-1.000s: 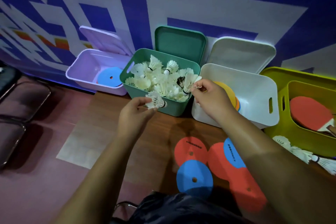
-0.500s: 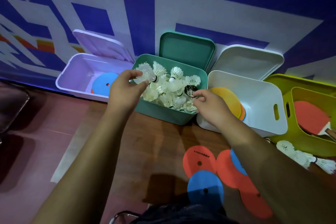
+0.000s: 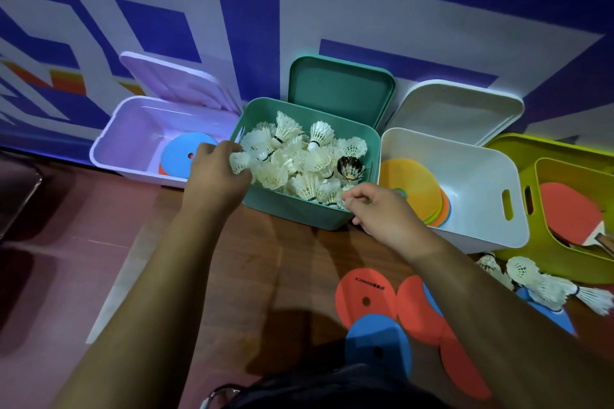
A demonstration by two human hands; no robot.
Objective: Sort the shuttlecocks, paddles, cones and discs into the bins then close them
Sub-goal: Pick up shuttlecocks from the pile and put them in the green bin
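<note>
Four open bins stand in a row against a blue and white wall, lids tipped back, sides touching or nearly so. The left hand (image 3: 216, 173) is at the left rim of the green bin (image 3: 299, 212), fingers curled round a white shuttlecock (image 3: 240, 161) at the edge of the heaped pile. The right hand (image 3: 382, 212) is at the bin's near right corner, fingers curled; whether they pinch anything I cannot tell.

The lilac bin (image 3: 109, 156) holds a blue disc (image 3: 186, 153), the white bin (image 3: 481, 226) stacked discs, and the yellow bin (image 3: 545, 256) a red paddle (image 3: 568, 206). Loose shuttlecocks (image 3: 538, 282) and floor discs (image 3: 365, 295) lie right of the arms; the floor to the left is open.

A second ago the left hand held its shuttlecock in front of the bin.
</note>
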